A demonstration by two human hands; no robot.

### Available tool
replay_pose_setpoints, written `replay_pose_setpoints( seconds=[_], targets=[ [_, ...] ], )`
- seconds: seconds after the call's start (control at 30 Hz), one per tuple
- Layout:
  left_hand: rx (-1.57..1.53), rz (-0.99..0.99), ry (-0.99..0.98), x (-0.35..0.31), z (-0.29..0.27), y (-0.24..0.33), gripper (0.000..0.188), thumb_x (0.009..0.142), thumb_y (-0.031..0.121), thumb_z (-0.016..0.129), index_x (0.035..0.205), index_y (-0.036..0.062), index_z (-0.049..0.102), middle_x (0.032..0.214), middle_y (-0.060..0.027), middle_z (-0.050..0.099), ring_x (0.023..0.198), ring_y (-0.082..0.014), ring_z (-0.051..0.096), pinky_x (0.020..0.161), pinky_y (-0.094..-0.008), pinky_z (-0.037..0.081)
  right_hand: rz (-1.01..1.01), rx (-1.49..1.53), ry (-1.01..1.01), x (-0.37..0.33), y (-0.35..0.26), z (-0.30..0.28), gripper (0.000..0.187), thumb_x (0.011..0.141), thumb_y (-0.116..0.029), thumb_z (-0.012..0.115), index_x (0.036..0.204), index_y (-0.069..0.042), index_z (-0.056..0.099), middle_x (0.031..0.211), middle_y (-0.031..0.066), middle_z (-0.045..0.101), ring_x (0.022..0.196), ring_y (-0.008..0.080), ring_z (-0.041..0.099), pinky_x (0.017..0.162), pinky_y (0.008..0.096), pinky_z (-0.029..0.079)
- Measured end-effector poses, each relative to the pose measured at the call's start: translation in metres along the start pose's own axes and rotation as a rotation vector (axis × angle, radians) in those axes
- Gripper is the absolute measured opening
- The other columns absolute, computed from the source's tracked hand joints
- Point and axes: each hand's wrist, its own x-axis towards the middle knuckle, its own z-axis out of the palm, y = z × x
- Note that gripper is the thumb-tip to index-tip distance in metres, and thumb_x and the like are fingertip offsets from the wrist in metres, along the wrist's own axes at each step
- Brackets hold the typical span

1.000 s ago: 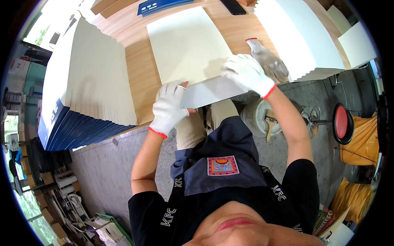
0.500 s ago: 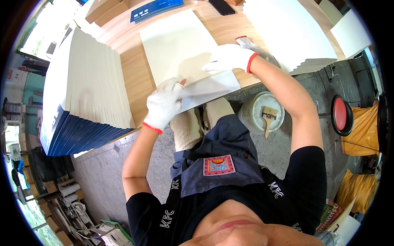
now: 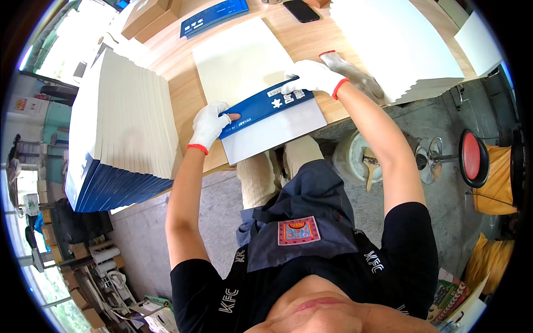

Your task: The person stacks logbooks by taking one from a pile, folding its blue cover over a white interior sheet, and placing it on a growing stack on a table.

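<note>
Both my hands wear white gloves with red cuffs. My left hand (image 3: 209, 123) is closed at the left end of a blue printed cover flap (image 3: 258, 112), its bare thumb tip lying on the flap. At the flap's right end, my right hand (image 3: 311, 76) grips it with bent fingers, which are partly hidden. The flap crosses a cream paper pad (image 3: 241, 55) on the table. Below it, a pale grey-white board (image 3: 277, 132) reaches past the table's front edge, over my knees.
Tall stacks of blue-covered pads (image 3: 130, 111) and white sheets (image 3: 400, 50) flank me. A loose glove (image 3: 355, 75) lies right of my right hand. Farther back are a phone (image 3: 301, 10), a blue strip (image 3: 214, 16) and cardboard boxes (image 3: 150, 16). A bucket holds a brush (image 3: 370, 166).
The flap has come over onto the cream pad, so its blue printed face now shows between my hands. My left hand has moved slightly up and left.
</note>
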Motion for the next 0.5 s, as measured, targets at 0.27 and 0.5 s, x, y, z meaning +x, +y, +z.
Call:
replay_pose_setpoints(
  seconds=[0.27,0.5],
  targets=[
    [0.192,0.09,-0.099,0.013,-0.01,0.013,0.049,0.078,0.036,0.081,0.117,0.0134,0.063,0.103,-0.0108,0.067,0.088,-0.0258,0.068,0.079,-0.0378,0.054,-0.017,0.353,0.244,-0.017,0.005,0.025,0.043,0.082,-0.048,0.074,0.081,-0.005,0.067,0.069,0.0086,0.065,0.068,0.0213,0.064,0.066,0.0334,0.047],
    [0.617,0.591,-0.48,0.054,-0.028,0.057,0.101,0.07,0.015,0.084,0.153,0.0409,0.033,0.12,-0.0115,0.053,0.11,-0.0333,0.059,0.092,-0.0412,0.05,-0.066,0.35,0.378,-0.011,0.008,0.039,0.044,0.08,-0.047,0.075,0.085,-0.004,0.065,0.078,0.012,0.068,0.072,0.023,0.068,0.071,0.0356,0.051]
  ],
)
